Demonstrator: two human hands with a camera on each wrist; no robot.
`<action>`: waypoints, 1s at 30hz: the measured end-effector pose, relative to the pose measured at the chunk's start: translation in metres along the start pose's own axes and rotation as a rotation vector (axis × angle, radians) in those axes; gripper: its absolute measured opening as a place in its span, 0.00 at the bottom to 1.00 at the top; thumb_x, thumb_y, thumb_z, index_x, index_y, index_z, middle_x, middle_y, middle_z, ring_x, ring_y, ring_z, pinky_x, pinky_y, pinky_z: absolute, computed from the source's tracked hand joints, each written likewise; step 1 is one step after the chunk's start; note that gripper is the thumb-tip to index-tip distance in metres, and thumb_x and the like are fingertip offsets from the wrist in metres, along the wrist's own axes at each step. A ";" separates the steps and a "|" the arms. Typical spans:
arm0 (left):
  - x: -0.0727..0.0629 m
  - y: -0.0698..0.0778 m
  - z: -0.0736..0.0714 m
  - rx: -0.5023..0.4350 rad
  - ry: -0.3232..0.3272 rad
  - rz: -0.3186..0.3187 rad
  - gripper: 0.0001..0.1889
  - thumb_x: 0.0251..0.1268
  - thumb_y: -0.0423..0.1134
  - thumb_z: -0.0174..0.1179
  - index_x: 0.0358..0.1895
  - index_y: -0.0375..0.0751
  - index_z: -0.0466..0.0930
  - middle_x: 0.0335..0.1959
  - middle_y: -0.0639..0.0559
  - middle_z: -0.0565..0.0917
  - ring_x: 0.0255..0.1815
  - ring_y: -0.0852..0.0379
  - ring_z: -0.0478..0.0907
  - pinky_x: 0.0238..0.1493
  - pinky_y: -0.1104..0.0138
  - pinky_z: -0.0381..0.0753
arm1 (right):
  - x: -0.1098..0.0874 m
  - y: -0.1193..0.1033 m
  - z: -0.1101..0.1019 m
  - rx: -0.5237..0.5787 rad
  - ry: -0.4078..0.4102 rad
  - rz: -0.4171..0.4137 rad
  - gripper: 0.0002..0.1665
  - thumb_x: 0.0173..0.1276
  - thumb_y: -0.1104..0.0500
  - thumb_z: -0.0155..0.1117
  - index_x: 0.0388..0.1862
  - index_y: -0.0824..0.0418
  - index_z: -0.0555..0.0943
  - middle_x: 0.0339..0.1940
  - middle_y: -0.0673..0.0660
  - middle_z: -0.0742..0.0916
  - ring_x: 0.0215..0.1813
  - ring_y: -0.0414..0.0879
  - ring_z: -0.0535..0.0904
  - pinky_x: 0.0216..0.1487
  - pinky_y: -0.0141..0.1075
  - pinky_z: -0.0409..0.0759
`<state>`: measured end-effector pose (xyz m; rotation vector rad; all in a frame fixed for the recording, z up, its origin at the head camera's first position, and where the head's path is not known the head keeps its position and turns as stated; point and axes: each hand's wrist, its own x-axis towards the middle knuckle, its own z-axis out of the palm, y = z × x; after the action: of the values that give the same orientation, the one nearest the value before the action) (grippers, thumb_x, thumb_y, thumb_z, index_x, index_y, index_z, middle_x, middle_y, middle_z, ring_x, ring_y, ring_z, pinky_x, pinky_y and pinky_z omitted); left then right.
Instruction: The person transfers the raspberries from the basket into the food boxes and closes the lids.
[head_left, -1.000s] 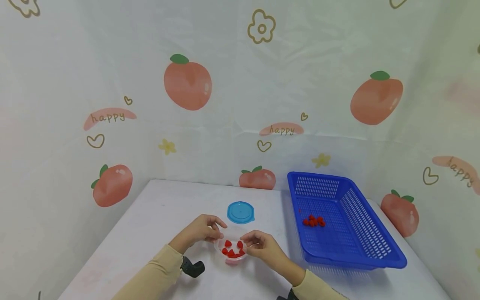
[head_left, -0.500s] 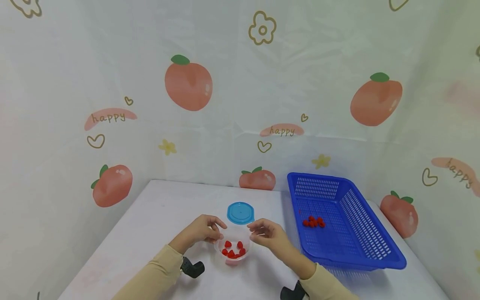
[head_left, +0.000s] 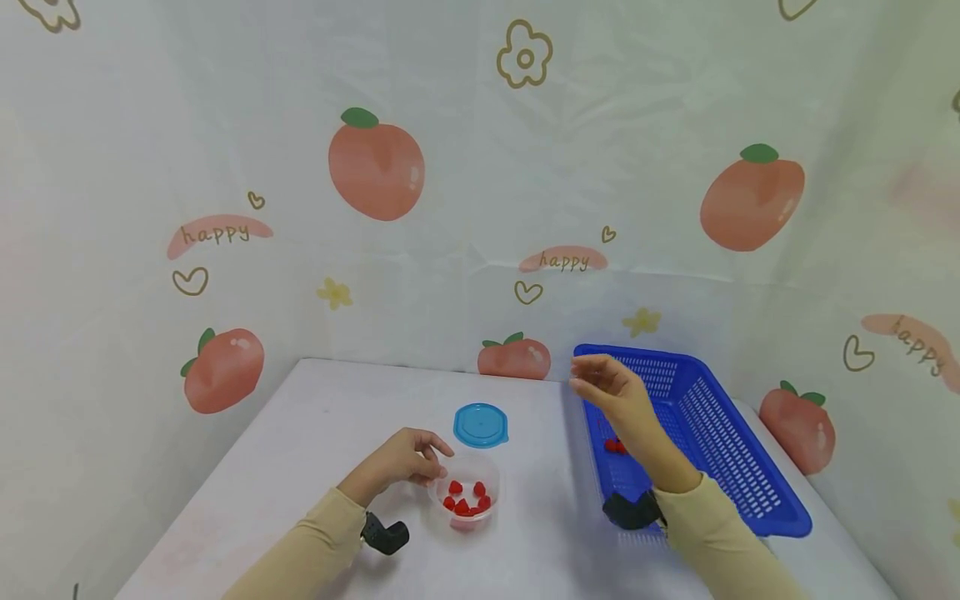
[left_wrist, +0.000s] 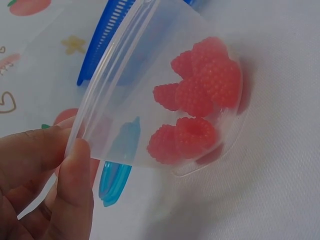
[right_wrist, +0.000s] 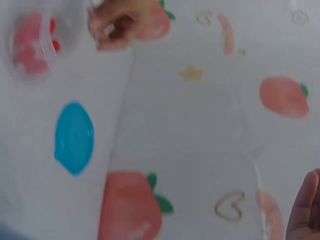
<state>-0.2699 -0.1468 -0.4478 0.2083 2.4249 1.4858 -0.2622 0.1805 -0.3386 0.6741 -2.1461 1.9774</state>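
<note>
- A person's left hand (head_left: 405, 458) grips a clear container (left_wrist: 125, 95) at the counter (head_left: 375, 387), thumb and fingers pinching its rim on the left side.
- Red raspberries (head_left: 462, 505) sit clustered in the bottom of the container, visible through its translucent wall in the left wrist view.
- The right hand (head_left: 611, 387) hangs over the left, far part of a blue basket (head_left: 738, 446), fingers loosely bent and the thumb set apart from them; its height above the basket is hard to tell.
- More red raspberries (head_left: 613, 447) lie on the basket floor toward its left side, partly hidden behind the right forearm.
- A round blue lid (head_left: 481, 425) lies flat on the counter just beyond the container, well apart from the basket.
- The basket, its sides perforated, stands at the right of the white counter, near a pale backdrop (head_left: 465, 167) printed with peach-like fruit, flowers, hearts and the word "happy."
- Beige sleeves (head_left: 300, 542) cover both forearms, and a black device (head_left: 386, 535) shows at each wrist.
</note>
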 end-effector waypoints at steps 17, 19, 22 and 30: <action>-0.001 0.001 0.001 0.040 0.015 -0.013 0.13 0.53 0.34 0.71 0.44 0.39 0.84 0.27 0.48 0.77 0.21 0.57 0.75 0.29 0.69 0.83 | 0.027 0.059 -0.103 -0.455 0.095 0.304 0.29 0.72 0.55 0.59 0.64 0.73 0.69 0.55 0.67 0.79 0.46 0.34 0.78 0.56 0.42 0.80; -0.001 0.001 0.001 0.037 0.013 -0.014 0.13 0.54 0.34 0.71 0.44 0.38 0.84 0.27 0.48 0.77 0.21 0.57 0.75 0.29 0.69 0.83 | 0.024 0.069 -0.109 -0.451 0.081 0.359 0.28 0.73 0.58 0.58 0.64 0.75 0.68 0.59 0.74 0.76 0.50 0.44 0.80 0.59 0.48 0.78; -0.001 0.002 0.001 0.033 0.009 -0.018 0.13 0.54 0.34 0.71 0.43 0.39 0.84 0.27 0.48 0.77 0.21 0.57 0.75 0.29 0.69 0.83 | 0.019 0.082 -0.118 -0.469 0.061 0.430 0.27 0.72 0.60 0.58 0.62 0.78 0.68 0.60 0.76 0.76 0.55 0.56 0.79 0.59 0.49 0.78; -0.001 0.004 0.000 0.027 0.006 -0.016 0.12 0.54 0.34 0.71 0.43 0.40 0.84 0.27 0.48 0.77 0.21 0.57 0.75 0.29 0.69 0.83 | 0.013 0.100 -0.137 -0.548 -0.031 0.531 0.27 0.66 0.64 0.62 0.58 0.80 0.70 0.52 0.76 0.81 0.51 0.64 0.80 0.51 0.49 0.82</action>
<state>-0.2687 -0.1457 -0.4443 0.1906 2.4466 1.4495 -0.3418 0.3141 -0.4079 0.0446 -2.9228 1.4169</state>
